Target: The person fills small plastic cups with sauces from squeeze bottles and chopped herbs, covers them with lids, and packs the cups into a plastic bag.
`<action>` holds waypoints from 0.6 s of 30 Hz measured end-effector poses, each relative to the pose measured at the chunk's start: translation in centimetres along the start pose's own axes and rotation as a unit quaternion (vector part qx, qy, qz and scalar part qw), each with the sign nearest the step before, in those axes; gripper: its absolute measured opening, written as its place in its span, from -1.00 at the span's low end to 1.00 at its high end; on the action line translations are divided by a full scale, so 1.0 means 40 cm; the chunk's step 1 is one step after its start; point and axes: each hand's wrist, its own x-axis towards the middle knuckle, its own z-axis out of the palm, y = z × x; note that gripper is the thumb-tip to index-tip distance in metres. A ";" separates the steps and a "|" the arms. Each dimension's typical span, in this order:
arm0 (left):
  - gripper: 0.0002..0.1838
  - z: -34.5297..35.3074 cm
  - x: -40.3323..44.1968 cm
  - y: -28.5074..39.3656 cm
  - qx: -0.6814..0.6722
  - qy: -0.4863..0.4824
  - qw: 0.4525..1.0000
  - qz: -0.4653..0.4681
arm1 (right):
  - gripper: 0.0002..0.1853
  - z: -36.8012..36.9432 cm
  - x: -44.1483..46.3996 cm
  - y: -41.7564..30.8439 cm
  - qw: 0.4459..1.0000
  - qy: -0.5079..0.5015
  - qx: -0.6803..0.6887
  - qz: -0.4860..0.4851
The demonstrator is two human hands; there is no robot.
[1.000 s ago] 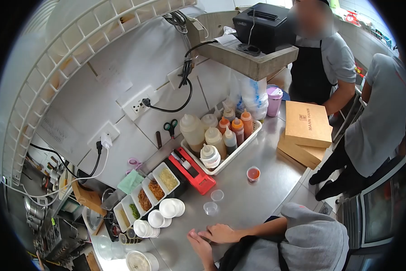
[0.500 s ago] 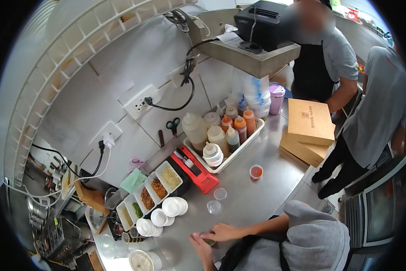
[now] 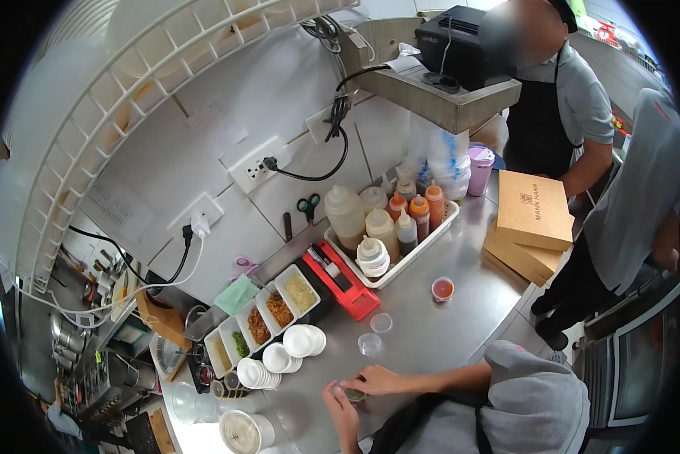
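At the bottom, my left hand [image 3: 342, 409] and my right hand [image 3: 379, 380] meet around a small round cup [image 3: 355, 395] low over the steel counter. Fingers of the right hand reach across the cup's top edge, while the left hand presses its left side. Its contents look dark greenish, and the fingers partly cover it. Just beyond the hands stand a clear plastic cup [image 3: 369, 344] and a clear round lid or cup [image 3: 381, 323]. Farther off is a small cup of red sauce [image 3: 443, 288]. Stacks of white lids [image 3: 300, 341] lie to the left.
White tubs of toppings [image 3: 259, 325], a red tape dispenser [image 3: 343, 281] and a basket of squeeze bottles [image 3: 393, 278] line the wall. Cardboard boxes [image 3: 533, 208] sit at the right counter edge. A white tub [image 3: 247, 433] is at lower left. Two co-workers stand at right.
The whole view has shifted, so the counter things appear farther right and slightly lower. Between my hands, more of the small cup shows now.
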 end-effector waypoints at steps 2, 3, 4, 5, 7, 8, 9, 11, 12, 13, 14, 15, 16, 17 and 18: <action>-0.66 -0.005 0.001 -0.014 -0.014 -0.017 1.000 0.013 | -0.25 0.003 -0.005 -0.001 0.999 0.036 0.023 0.004; -0.65 -0.005 0.003 -0.021 -0.033 -0.023 0.999 0.018 | -0.26 0.000 -0.011 -0.010 0.998 0.054 0.034 0.005; -0.63 -0.003 0.006 -0.027 -0.052 -0.029 0.998 0.022 | -0.26 -0.007 -0.015 -0.019 0.997 0.028 0.060 0.040; -0.62 -0.003 0.003 -0.031 -0.064 -0.037 0.997 0.010 | -0.26 -0.015 -0.020 -0.029 0.993 0.003 0.087 0.075; -0.59 -0.002 -0.012 -0.008 -0.089 -0.054 0.994 -0.016 | -0.26 -0.035 -0.027 -0.040 0.986 -0.038 0.116 0.113; -0.57 -0.004 -0.015 -0.006 -0.098 -0.066 0.993 -0.023 | -0.26 -0.044 -0.029 -0.043 0.985 -0.054 0.117 0.117; -0.55 -0.007 -0.016 -0.005 -0.106 -0.077 0.991 -0.031 | -0.26 -0.049 -0.031 -0.043 0.983 -0.069 0.118 0.120; -0.53 -0.009 -0.020 -0.006 -0.131 -0.083 0.987 -0.046 | -0.26 -0.020 -0.006 0.009 0.996 -0.045 0.076 0.027; -0.51 -0.009 -0.021 -0.006 -0.148 -0.076 0.985 -0.052 | -0.26 -0.017 -0.002 0.014 0.998 -0.033 0.054 -0.020; -0.50 -0.008 -0.021 -0.007 -0.165 -0.070 0.982 -0.057 | -0.27 -0.015 0.001 0.018 0.998 -0.006 0.061 -0.005; -0.50 -0.007 -0.022 -0.009 -0.172 -0.075 0.981 -0.050 | -0.27 -0.011 0.004 0.022 0.997 0.022 0.067 0.011; -0.49 -0.006 -0.027 -0.011 -0.180 -0.081 0.979 -0.043 | -0.28 -0.015 -0.002 0.009 0.996 0.050 0.073 0.026; -0.48 -0.005 -0.030 -0.011 -0.187 -0.086 0.978 -0.037 | -0.26 -0.018 -0.009 -0.003 0.994 0.051 0.090 0.033; -0.48 0.000 -0.031 -0.009 -0.203 -0.074 0.975 -0.047 | -0.24 -0.024 -0.018 -0.015 0.992 0.051 0.107 0.041; -0.47 0.007 -0.031 -0.002 -0.220 -0.062 0.972 -0.058 | -0.23 -0.031 -0.026 -0.027 0.990 0.052 0.124 0.048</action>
